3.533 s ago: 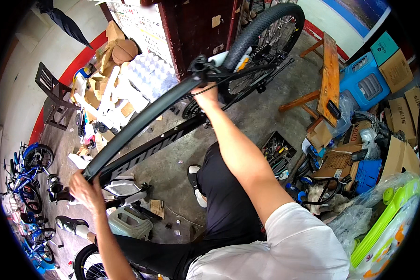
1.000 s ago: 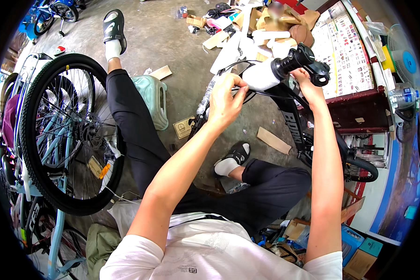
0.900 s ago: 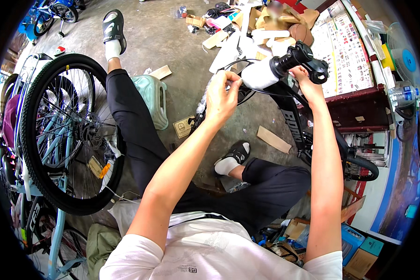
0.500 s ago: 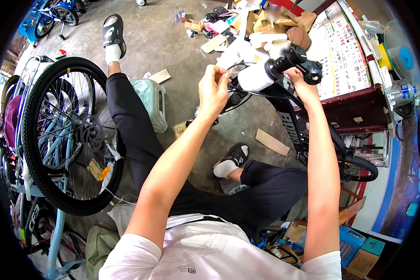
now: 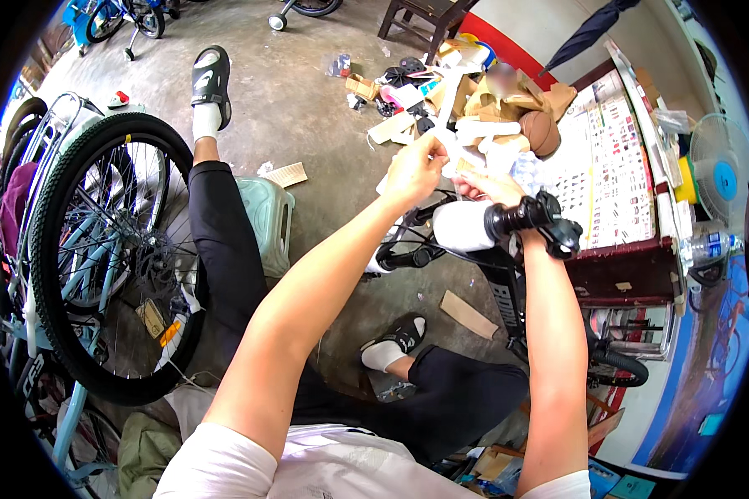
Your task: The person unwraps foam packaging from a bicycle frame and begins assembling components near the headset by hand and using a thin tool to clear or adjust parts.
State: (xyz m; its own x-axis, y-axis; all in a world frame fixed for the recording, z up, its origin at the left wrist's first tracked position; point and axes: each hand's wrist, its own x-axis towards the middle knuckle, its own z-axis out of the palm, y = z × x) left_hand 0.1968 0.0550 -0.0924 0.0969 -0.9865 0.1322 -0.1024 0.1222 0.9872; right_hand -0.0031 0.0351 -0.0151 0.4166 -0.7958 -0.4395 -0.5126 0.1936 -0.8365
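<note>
Beyond the handlebar of a black bicycle (image 5: 503,293), my left hand (image 5: 416,170) is raised with thumb and index finger pinched. Something pale and thin may be between them, but I cannot make it out against the white scraps behind. Close to its right, my right hand (image 5: 489,188) is turned partly palm up, fingers bent together; what they hold is unclear. Its wrist passes behind the black handlebar grip (image 5: 514,219). A white wrapping (image 5: 464,227) surrounds the bar beside that grip, with dark cables looping below.
A loose bicycle wheel (image 5: 48,258) stands at left, against other bicycles. A pale green plastic stool (image 5: 265,218) is beside my left leg. Cardboard and packaging scraps (image 5: 483,100) with a basketball (image 5: 540,133) lie ahead. A dark red cabinet (image 5: 628,279) and a fan (image 5: 720,179) stand at right.
My right hand has moved from behind the grip forward and left, close to my left hand. My left hand has moved right and away from the cables. The view has shifted, showing more floor ahead.
</note>
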